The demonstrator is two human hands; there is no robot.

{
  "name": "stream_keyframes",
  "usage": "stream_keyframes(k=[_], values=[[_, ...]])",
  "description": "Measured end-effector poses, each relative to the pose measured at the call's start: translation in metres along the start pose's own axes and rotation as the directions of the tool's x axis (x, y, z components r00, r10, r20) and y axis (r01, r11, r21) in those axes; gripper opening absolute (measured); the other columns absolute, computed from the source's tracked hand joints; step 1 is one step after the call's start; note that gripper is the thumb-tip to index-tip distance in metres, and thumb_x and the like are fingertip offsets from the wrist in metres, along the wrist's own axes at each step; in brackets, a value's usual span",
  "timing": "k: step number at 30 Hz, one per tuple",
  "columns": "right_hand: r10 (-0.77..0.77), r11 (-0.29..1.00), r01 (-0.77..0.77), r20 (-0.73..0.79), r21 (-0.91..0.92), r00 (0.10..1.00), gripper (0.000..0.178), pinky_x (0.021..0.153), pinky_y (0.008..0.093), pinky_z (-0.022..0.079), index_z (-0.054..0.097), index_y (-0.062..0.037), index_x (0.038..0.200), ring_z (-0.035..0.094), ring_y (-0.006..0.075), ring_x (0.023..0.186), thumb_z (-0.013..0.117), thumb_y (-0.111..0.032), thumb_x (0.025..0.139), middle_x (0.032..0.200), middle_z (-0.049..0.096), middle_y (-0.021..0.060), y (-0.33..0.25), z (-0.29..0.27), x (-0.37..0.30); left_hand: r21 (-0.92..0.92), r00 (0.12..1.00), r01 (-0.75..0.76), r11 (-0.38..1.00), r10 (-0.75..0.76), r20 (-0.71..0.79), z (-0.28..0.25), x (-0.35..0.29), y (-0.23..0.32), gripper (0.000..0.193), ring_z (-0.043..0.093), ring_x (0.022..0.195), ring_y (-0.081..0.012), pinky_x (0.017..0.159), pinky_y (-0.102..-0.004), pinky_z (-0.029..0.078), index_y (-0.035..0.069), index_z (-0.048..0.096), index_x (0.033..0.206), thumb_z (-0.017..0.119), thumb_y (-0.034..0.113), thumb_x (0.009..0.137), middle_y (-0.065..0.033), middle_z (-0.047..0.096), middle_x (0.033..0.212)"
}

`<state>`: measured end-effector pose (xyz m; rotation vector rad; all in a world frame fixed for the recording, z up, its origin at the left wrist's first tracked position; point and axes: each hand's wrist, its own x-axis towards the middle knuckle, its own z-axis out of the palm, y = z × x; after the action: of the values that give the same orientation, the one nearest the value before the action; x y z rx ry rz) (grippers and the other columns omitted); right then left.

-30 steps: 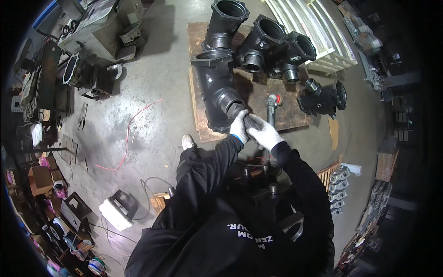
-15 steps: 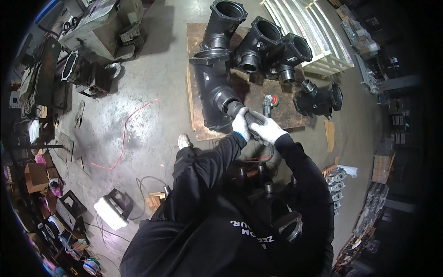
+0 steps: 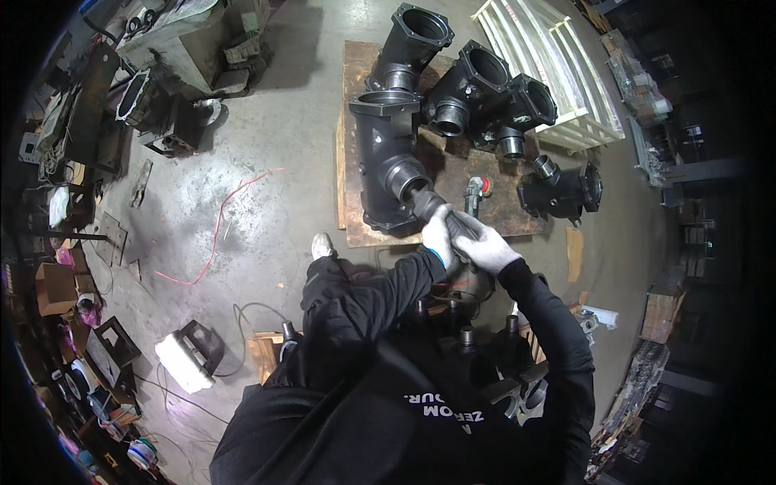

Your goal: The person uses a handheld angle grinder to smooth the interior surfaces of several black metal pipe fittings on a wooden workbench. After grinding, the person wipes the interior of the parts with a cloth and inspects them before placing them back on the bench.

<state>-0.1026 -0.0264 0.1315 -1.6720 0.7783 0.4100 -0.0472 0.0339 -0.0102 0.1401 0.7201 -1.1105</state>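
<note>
Both gloved hands grip a dark, straight-bodied die grinder [image 3: 425, 205]. My left hand [image 3: 437, 238] closes round its front part. Behind it, my right hand [image 3: 483, 246] wraps the rear of the body. The grinder's tip points into the bright machined mouth of a side port [image 3: 407, 181] on a large black cast housing [image 3: 376, 149]; whether it touches the metal I cannot tell. The housing stands at the near left of a wooden board [image 3: 453, 236]. Right of the port, a small metal tool with a red disc [image 3: 475, 192] rests on the board.
Behind stand more black housings [image 3: 478, 69], with another [image 3: 563, 190] at the board's right. A white slatted crate [image 3: 546, 73] lies at the far right. Dark parts with round necks [image 3: 467, 338] sit close before me. A red line [image 3: 218, 222] and cables cross the left floor.
The grinder and both hands have shifted slightly right and down. More of the port's mouth shows now, with the tip drawn partly back from it. The view has also shifted a little.
</note>
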Motion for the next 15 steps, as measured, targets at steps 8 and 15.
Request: stream_keyframes(k=[8, 15], values=[[0.016, 0.981, -0.018, -0.011, -0.192, 1.000, 0.071, 0.084, 0.0271, 0.054, 0.033, -0.0029, 0.158, 0.068, 0.0161, 0.092, 0.062, -0.029, 0.098, 0.118, 0.071, 0.0129, -0.003, 0.003, 0.056, 0.136, 0.996, 0.078, 0.988, -0.083, 0.036, -0.020, 0.060, 0.045, 0.038, 0.067, 0.090, -0.0368, 0.086, -0.0531, 0.054, 0.008, 0.062, 0.110, 0.059, 0.043, 0.096, -0.0163, 0.070, 0.097], [0.016, 0.995, -0.016, 0.004, -0.103, 1.000, 0.069, 0.110, 0.0310, 0.045, 0.034, 0.0040, 0.154, 0.057, 0.0213, 0.129, 0.064, -0.018, 0.097, 0.143, 0.057, 0.0169, 0.015, -0.003, 0.023, 0.090, 0.995, -0.050, 0.995, 0.057, -0.079, -0.013, 0.031, 0.015, 0.018, 0.067, 0.083, -0.0288, 0.079, -0.0457, 0.056, 0.012, 0.064, 0.099, 0.064, 0.029, 0.095, -0.0101, 0.068, 0.087]])
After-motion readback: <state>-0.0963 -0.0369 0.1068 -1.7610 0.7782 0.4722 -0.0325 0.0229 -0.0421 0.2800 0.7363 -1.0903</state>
